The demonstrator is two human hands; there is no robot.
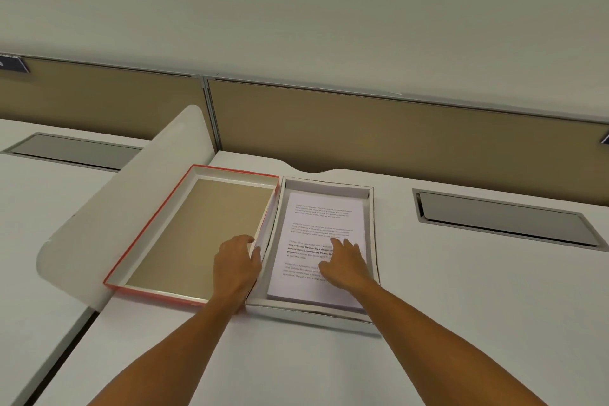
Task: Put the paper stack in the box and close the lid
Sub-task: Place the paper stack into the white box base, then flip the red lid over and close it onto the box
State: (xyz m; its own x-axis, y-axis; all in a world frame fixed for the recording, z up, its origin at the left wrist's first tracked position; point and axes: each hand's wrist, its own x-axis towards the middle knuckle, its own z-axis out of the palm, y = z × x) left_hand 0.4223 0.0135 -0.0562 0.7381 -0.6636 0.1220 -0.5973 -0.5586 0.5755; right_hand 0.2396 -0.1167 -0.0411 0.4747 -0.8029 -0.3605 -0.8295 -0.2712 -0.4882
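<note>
A white paper stack (316, 227) with printed text lies flat inside the shallow white box (371, 241) on the desk. The red-edged lid (151, 224) lies upside down to the left of the box, its brown inside facing up. My right hand (346, 262) rests flat on the top sheet, fingers spread. My left hand (235, 262) grips the lid's right wall, where it meets the box's left wall.
A curved white divider panel (108, 208) rises just left of the lid. A brown partition (395, 135) runs along the back. Grey cable-tray flaps (507, 224) sit in the desk at right and far left (75, 152).
</note>
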